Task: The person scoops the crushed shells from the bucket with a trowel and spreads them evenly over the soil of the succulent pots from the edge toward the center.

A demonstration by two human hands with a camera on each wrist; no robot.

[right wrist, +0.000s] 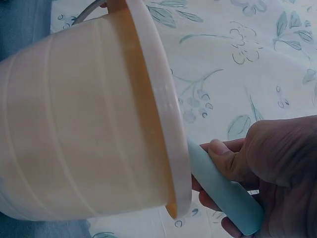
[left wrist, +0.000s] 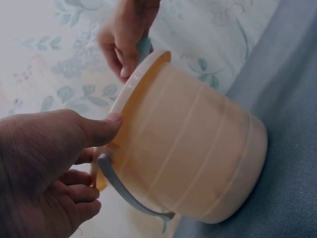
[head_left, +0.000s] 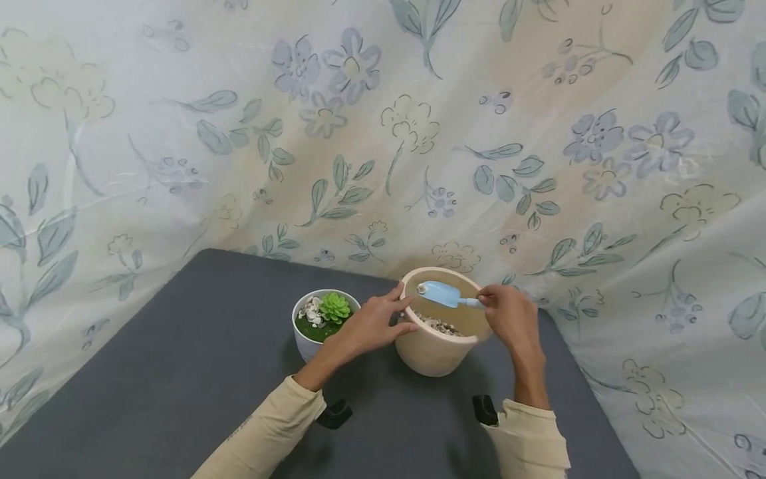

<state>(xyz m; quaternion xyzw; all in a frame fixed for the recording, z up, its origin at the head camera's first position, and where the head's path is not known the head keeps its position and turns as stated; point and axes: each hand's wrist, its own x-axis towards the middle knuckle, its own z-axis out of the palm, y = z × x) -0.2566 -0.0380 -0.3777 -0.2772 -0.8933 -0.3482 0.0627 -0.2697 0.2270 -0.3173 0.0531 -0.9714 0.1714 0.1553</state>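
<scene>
On a dark table [head_left: 149, 372], in the head view, a cream bucket [head_left: 432, 358] is standing upright, with small pebbles [head_left: 439, 325] lying inside. The left hand [head_left: 372, 323] is holding the bucket by the left side of its rim. The right hand [head_left: 513, 319] is grasping a light blue scoop [head_left: 441, 294] by its handle, and the scoop's blade is hovering over the bucket's opening, pointing left, with a little bit of something lying at its tip. Left of the bucket, a white pot [head_left: 305, 347] is holding a green plant [head_left: 335, 307] and white stones [head_left: 312, 311]. Behind the table, a flowered cloth [head_left: 359, 159] is hanging.

In the left wrist view, the left thumb is pressing on the rim and the other fingers are curling nearby, while a grey bucket handle [left wrist: 126, 194] is running along the bucket's side.

In the right wrist view, the right thumb and fingers are wrapping the scoop's handle just beside the rim; the bucket's wall is hiding the blade.
</scene>
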